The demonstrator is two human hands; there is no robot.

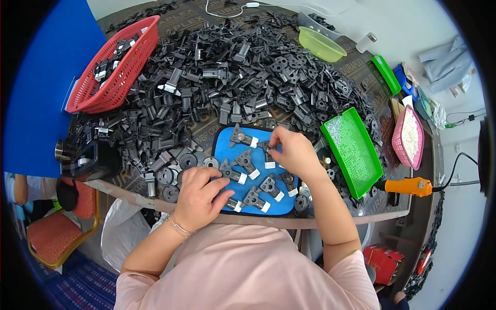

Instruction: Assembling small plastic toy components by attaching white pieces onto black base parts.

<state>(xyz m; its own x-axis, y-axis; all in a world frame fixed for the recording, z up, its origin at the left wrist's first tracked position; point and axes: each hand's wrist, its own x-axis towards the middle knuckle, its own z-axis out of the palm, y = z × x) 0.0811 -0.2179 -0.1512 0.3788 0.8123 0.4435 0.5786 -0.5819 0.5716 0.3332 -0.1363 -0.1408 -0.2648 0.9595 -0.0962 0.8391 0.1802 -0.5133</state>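
Note:
A blue mat (242, 194) lies at the table's near edge, with several black plastic brackets that have white block ends on it. My right hand (295, 155) is over the mat's far right part. Its thumb and index finger pinch together at the top of one black bracket (269, 157); what sits between the fingertips is too small to make out. At the mat's left edge is my left hand (199, 195), fingers loosely bent and thumb apart, holding nothing I can see. Close to its fingertips lies another bracket (232, 172), and a further one is partly hidden below the thumb.
A large heap of black plastic parts (206, 77) covers the table. Around it stand a red basket (151, 39), a green tray (368, 178) and a yellow-green bowl (323, 47). An orange-handled corded tool (409, 187) is at right. Round black discs (170, 194) lie beside my left hand.

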